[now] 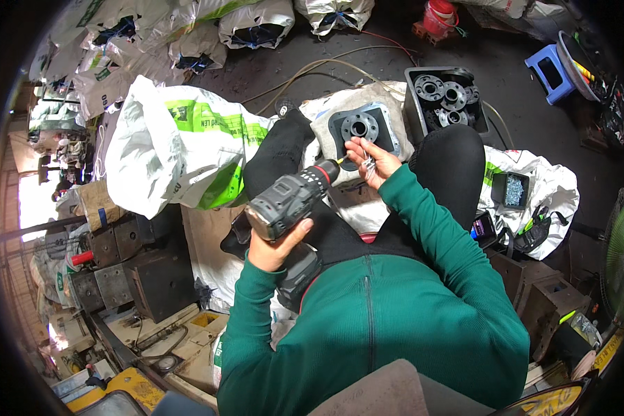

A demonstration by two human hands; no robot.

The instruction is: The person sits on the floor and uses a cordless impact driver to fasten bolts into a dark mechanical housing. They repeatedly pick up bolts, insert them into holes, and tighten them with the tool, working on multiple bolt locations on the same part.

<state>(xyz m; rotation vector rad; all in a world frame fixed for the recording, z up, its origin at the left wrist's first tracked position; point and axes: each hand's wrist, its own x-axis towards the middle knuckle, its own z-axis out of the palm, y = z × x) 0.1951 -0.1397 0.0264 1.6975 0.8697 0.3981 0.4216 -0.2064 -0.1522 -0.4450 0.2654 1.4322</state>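
Observation:
My left hand (277,246) is wrapped round the handle of a grey and black cordless drill (284,201), whose chuck and thin bit point up and right. The bit's tip is close to my right hand (378,163). Several small silvery screws (369,166) lie in the curled fingers of that hand. Just beyond them, a round metal flange (360,129) with a ring of holes rests on a dark, square-cornered plate (387,127). The plate sits on a cloth-covered pad (326,139) between my knees.
A dark bin (412,104) of several flanges stands beyond my right knee. A small black box (498,186) of screws sits on a white sack at right. A large white and green sack (145,152) stands left. A hose (305,69) crosses the floor; a fan (617,256) is far right.

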